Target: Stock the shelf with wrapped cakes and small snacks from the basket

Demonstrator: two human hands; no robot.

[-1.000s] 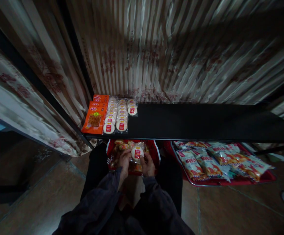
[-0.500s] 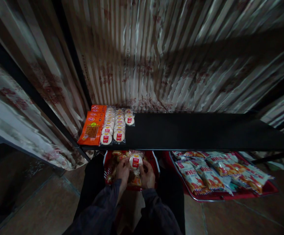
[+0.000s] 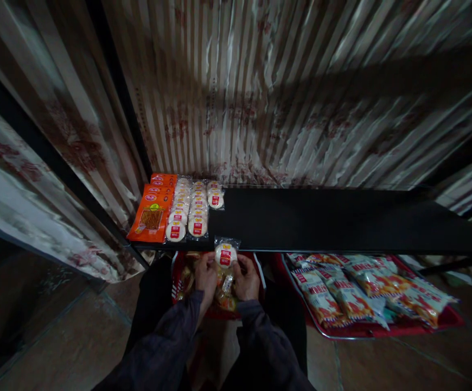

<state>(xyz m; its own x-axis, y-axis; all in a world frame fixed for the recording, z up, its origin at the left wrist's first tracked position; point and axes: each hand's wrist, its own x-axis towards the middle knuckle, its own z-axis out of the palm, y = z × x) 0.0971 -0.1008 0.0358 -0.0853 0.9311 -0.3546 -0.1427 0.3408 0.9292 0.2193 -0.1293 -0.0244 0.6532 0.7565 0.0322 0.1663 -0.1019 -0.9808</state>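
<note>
Between my two hands is a round white rice cracker packet [image 3: 225, 256] in clear wrap with a red label. My left hand [image 3: 205, 278] pinches its left edge, and my right hand [image 3: 246, 278] pinches its right edge. The packet is held at the front edge of the black shelf [image 3: 301, 217], above a red basket [image 3: 259, 271] of wrapped snacks. On the shelf's left part, similar cracker packets [image 3: 197, 225] lie overlapping in rows, beside orange snack bags [image 3: 150, 214]. The third row [image 3: 215, 200] is short and sits at the back.
A second red basket [image 3: 366, 334] to the right holds several white and orange snack bags [image 3: 350, 296]. Black posts [image 3: 118, 81] frame the shelf, and a striped curtain [image 3: 236, 108] hangs behind it. My legs are on both sides of the nearer basket.
Both hands have moved slightly up and forward with the cracker packet, from over the basket to the shelf's front edge. The rows on the shelf look the same.
</note>
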